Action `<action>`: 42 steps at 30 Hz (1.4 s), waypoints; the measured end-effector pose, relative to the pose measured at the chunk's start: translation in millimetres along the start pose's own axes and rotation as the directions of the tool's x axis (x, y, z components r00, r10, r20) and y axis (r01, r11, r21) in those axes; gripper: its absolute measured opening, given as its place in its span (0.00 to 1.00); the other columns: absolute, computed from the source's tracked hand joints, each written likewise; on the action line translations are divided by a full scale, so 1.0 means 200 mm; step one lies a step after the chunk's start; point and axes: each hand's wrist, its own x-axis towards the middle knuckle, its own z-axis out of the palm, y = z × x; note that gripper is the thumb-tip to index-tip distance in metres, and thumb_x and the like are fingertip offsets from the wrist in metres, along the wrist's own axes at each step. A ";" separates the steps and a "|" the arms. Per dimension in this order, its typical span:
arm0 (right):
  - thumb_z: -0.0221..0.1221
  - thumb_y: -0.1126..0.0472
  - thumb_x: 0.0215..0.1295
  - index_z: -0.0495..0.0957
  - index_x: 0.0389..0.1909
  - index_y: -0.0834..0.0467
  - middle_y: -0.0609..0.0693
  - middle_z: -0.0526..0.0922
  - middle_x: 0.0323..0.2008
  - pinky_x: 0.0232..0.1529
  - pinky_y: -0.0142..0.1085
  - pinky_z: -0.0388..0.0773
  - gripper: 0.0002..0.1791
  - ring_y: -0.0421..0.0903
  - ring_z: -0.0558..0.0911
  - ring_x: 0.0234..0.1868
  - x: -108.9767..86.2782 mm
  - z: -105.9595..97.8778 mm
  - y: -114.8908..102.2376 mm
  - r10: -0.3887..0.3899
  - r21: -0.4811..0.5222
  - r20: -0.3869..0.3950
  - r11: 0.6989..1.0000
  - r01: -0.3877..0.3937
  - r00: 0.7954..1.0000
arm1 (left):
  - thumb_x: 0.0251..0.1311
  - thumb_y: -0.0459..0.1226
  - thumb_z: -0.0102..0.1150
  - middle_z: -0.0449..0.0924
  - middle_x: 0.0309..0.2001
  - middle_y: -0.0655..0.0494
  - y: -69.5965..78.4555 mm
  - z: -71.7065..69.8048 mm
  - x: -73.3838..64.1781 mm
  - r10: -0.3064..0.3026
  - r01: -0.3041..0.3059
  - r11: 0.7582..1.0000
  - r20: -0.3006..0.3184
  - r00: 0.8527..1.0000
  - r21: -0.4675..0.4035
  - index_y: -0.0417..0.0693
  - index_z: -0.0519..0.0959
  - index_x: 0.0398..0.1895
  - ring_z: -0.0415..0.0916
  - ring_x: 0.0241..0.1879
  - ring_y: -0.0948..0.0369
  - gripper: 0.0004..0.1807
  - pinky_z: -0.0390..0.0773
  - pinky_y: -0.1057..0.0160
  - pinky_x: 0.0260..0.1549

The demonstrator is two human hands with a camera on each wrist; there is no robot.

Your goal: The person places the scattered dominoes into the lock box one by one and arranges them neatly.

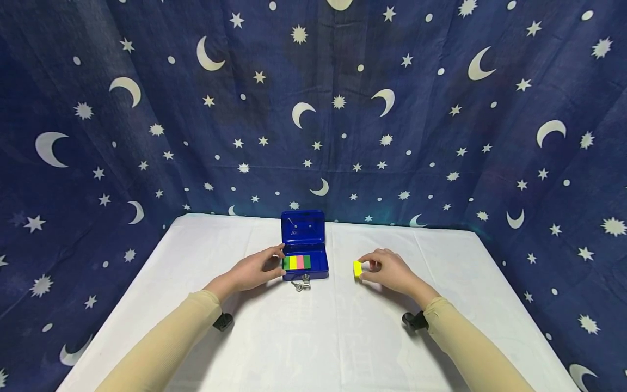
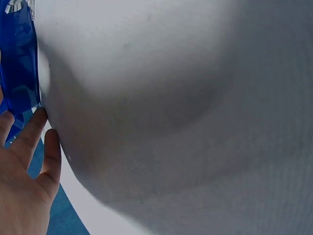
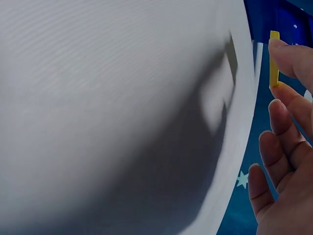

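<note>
A blue metal cash box [image 1: 319,261] stands on the white table with its lid [image 1: 303,227] raised. In its front left part lies a row of several coloured blocks [image 1: 296,262], green, yellow and pink. My left hand [image 1: 252,269] is at the box's left side, thumb and index finger spread, fingertips right at its edge. The left wrist view shows the fingers [image 2: 35,129] extended along the box. To the right of the box, my right hand [image 1: 389,271] pinches a flat yellow block [image 1: 357,269] between thumb and index finger; its other fingers are spread in the right wrist view.
Keys [image 1: 297,286] hang or lie by the lock [image 1: 306,281] at the box's front. A white cloth covers the table [image 1: 333,337]. Behind and beside it hangs a dark blue curtain [image 1: 343,136] with moons and stars.
</note>
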 end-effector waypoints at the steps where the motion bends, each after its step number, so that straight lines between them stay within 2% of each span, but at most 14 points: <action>1: 0.73 0.48 0.60 0.85 0.53 0.49 0.39 0.76 0.31 0.42 0.41 0.67 0.21 0.42 0.71 0.37 0.00 0.00 0.00 -0.003 0.001 -0.002 1.000 0.003 1.000 | 0.67 0.60 0.61 0.56 0.79 0.66 0.00 0.00 0.00 0.001 -0.001 1.000 0.000 1.000 0.000 0.59 0.74 0.64 0.61 0.75 0.54 0.28 0.63 0.41 0.69; 18: 0.72 0.48 0.59 0.85 0.53 0.46 0.37 0.75 0.32 0.46 0.43 0.67 0.21 0.43 0.72 0.40 0.07 -0.01 -0.11 -0.047 -0.025 -0.024 0.999 0.046 0.999 | 0.67 0.60 0.60 0.56 0.79 0.65 0.01 0.00 0.00 -0.017 0.017 1.000 0.007 1.000 0.013 0.62 0.74 0.66 0.61 0.75 0.54 0.29 0.64 0.42 0.69; 30: 0.72 0.45 0.59 0.85 0.54 0.45 0.38 0.76 0.33 0.47 0.44 0.67 0.22 0.43 0.73 0.42 0.13 0.00 -0.18 -0.037 -0.023 -0.004 0.999 0.036 0.999 | 0.68 0.59 0.60 0.56 0.79 0.64 0.01 0.00 0.00 0.002 -0.002 1.000 0.002 1.000 0.008 0.59 0.74 0.66 0.60 0.75 0.53 0.28 0.63 0.40 0.69; 36: 0.72 0.47 0.59 0.85 0.54 0.46 0.39 0.77 0.33 0.48 0.43 0.67 0.22 0.47 0.74 0.43 0.16 0.02 -0.21 -0.055 -0.025 -0.012 0.998 0.055 0.998 | 0.67 0.60 0.60 0.56 0.79 0.64 0.01 0.00 0.00 -0.003 0.003 1.000 0.004 1.000 0.008 0.60 0.74 0.66 0.60 0.75 0.52 0.29 0.63 0.41 0.69; 42: 0.72 0.46 0.58 0.85 0.53 0.46 0.40 0.77 0.33 0.47 0.43 0.66 0.22 0.47 0.73 0.42 0.18 0.03 -0.23 -0.068 -0.027 -0.022 0.997 0.067 0.997 | 0.67 0.60 0.61 0.57 0.79 0.63 0.01 0.00 0.00 -0.009 0.009 1.000 0.001 1.000 0.012 0.60 0.74 0.65 0.61 0.75 0.53 0.29 0.63 0.41 0.69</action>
